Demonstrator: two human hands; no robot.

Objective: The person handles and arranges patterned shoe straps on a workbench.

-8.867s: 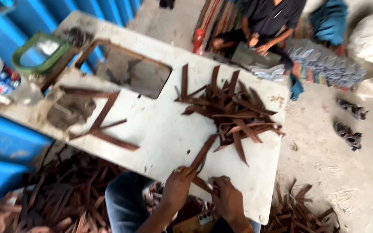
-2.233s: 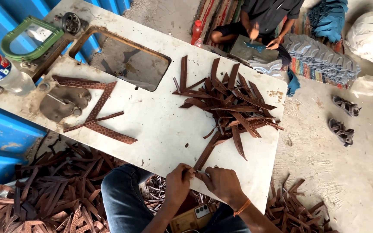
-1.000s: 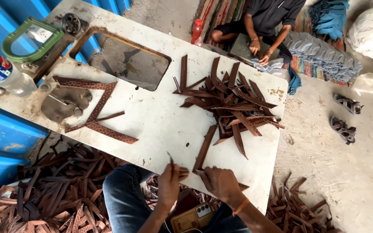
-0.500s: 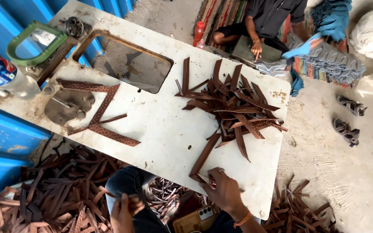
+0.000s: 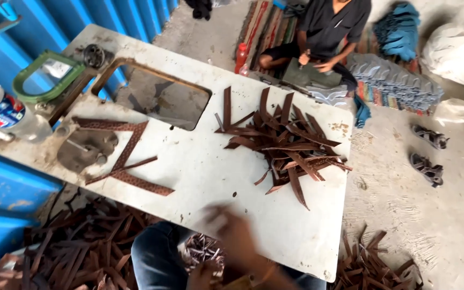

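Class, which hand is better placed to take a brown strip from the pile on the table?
Probably the right. The right hand, though blurred, is over the white table, nearer the pile of brown strips; the left hand sits low, below the table edge.

Your body shows only at the bottom centre of the frame. Right hand [image 5: 232, 231] is bare and heavily motion-blurred, so finger detail can't be made out. Forearm bare too, no sleeve in view. Thin orange-ish band at the wrist, approx. bottom centre, blurred. Left hand [image 5: 202, 275] is bare, only partly in frame at the bottom edge. Legs: dark blue jeans, knee at lower left of centre.
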